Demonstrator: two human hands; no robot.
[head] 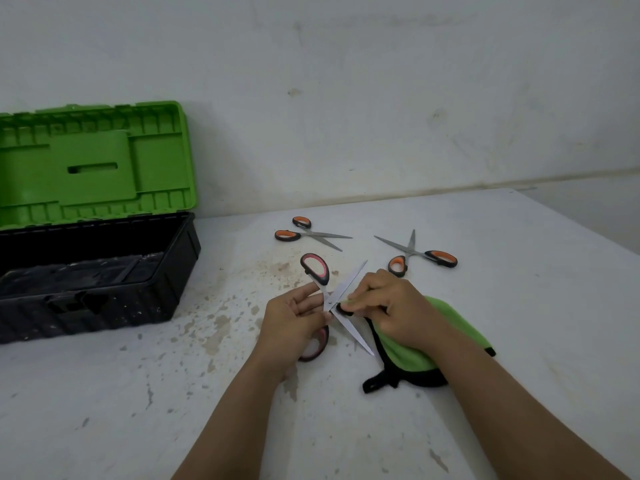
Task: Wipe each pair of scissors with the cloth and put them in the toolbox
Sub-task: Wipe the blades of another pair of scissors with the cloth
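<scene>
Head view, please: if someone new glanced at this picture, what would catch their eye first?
Probably the bright green lid of the open toolbox at the far left. Next, at centre, the left hand grips the splayed pink-handled scissors while the right hand presses the green cloth against a blade. Two orange-handled pairs lie open behind them on the stained white table.

Under my fingers, pink-handled scissors have smooth bright metal blades; the green cloth looks soft and matt, the white tabletop chipped and rough.
</scene>
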